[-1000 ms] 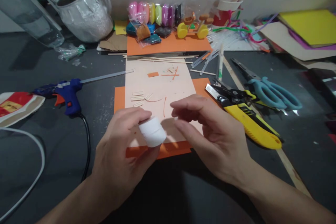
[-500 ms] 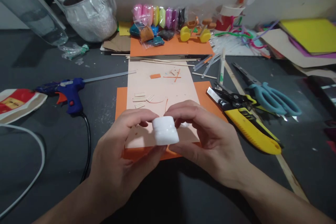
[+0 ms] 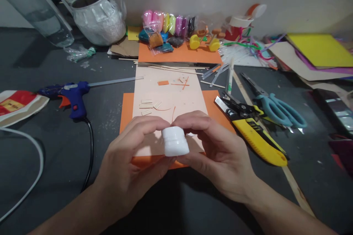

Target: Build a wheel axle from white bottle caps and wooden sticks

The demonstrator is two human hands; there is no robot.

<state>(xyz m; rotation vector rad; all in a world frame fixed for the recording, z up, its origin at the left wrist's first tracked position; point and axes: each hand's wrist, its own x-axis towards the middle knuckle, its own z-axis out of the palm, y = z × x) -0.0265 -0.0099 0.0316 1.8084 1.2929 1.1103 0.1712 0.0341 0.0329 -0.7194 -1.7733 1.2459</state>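
A small, smooth white piece (image 3: 175, 141) with a groove around its middle, perhaps modelling clay, is pinched between both hands above a pale sheet (image 3: 190, 99). My left hand (image 3: 129, 154) grips it from the left, thumb below and fingers above. From the right, my right hand (image 3: 223, 150) holds it the same way, with its thumb at the lower edge. Behind the right fingers a bit of something white shows, mostly hidden. Short cut sticks (image 3: 146, 104) and a small orange paper piece (image 3: 163, 83) lie on the pale sheet, beyond the hands.
At left lies a blue glue gun (image 3: 75, 97) with its cord. A yellow utility knife (image 3: 259, 141) and blue-handled scissors (image 3: 278, 108) are at right. Packets of coloured clay (image 3: 171, 24), a silver pot (image 3: 97, 20) and a tilted clear bottle (image 3: 41, 11) stand at the back.
The white piece has tilted slightly and sits a little lower in the picture, with both hands still on it. The camera view has shifted slightly.
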